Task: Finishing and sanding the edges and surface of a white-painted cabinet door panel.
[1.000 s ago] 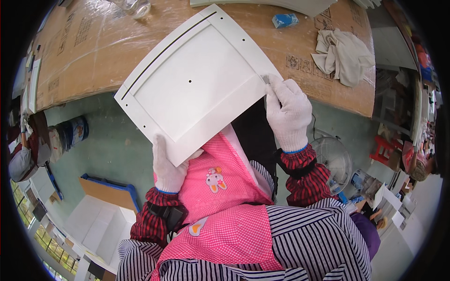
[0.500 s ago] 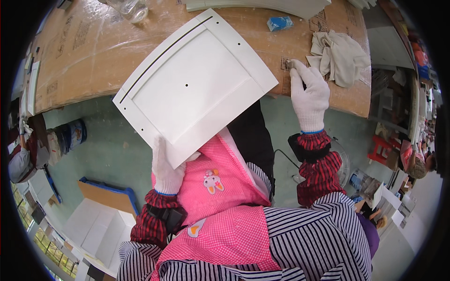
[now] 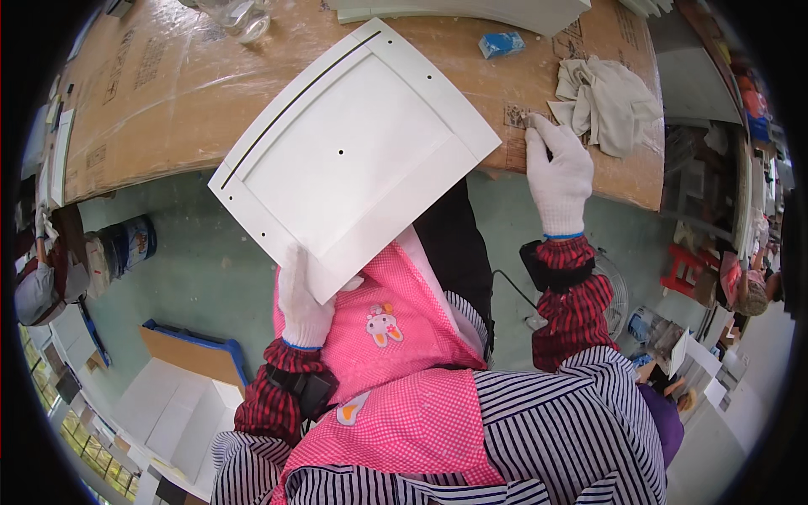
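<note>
A white panel (image 3: 362, 139) with a recessed middle, a dark slot along one edge and several small dark holes is tilted over the table's front edge. My left hand (image 3: 305, 299), in a white knit glove, grips its near corner, thumb on top and fingers partly hidden beneath. My right hand (image 3: 560, 172), gloved the same way, is raised to the right of the panel, apart from it. Its thumb and forefinger pinch together at the tips; what they hold, if anything, is too small to name. A crumpled off-white cloth (image 3: 610, 105) lies beside that hand.
The table (image 3: 160, 109) has a brown, film-wrapped top. On it are a small blue block (image 3: 502, 44), a clear container (image 3: 244, 21) and a stack of white panels (image 3: 471, 10). An open carton (image 3: 189, 404) stands at lower left, a fan (image 3: 613, 295) at right. Other people work at both sides.
The panel has shifted very slightly to the right with my left hand. My right hand has moved a little down and right, its fingertips still pinched.
</note>
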A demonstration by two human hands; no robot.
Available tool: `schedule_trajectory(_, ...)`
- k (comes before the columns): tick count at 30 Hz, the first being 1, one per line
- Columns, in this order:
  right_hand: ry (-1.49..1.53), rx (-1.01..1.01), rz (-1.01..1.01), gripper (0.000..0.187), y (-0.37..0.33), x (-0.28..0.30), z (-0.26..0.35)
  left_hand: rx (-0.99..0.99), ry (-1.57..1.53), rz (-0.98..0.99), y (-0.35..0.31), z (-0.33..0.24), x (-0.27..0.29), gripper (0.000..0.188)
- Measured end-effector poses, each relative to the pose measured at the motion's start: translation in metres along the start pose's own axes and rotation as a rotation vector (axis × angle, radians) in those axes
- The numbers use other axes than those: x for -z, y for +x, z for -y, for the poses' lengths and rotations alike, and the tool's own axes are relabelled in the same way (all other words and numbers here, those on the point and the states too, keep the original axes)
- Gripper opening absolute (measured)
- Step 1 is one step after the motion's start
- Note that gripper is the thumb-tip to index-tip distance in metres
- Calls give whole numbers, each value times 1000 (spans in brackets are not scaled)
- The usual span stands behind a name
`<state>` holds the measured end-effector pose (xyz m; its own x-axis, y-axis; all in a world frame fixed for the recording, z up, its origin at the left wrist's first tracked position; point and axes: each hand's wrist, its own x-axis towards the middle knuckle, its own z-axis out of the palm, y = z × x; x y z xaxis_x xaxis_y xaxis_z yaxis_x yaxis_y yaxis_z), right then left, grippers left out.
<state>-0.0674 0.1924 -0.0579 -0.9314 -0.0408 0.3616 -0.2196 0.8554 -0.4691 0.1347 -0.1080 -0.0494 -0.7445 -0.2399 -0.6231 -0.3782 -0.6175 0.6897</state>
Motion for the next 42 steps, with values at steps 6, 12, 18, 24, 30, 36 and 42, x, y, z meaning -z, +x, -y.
schedule_trajectory(6,121,116,103,23,-27,12,29,57,-139,-36,2,0,3,68)
schedule_trajectory(12,-65,223,65,27,-29,7,32,-4,-82,-90,6,3,1,51)
schedule_trajectory(18,-226,295,11,35,-27,2,15,-32,-56,-11,5,-3,-11,25)
schedule_trajectory(24,-182,342,20,35,-39,7,28,-359,661,12,16,23,19,44)
schedule_trajectory(30,-229,386,5,39,-35,5,19,-52,38,-90,4,2,-15,48)
schedule_trajectory(36,-260,384,26,42,-33,10,16,-19,62,18,7,3,-1,54)
schedule_trajectory(42,-254,399,56,41,-36,14,19,-44,267,-29,4,2,-7,58)
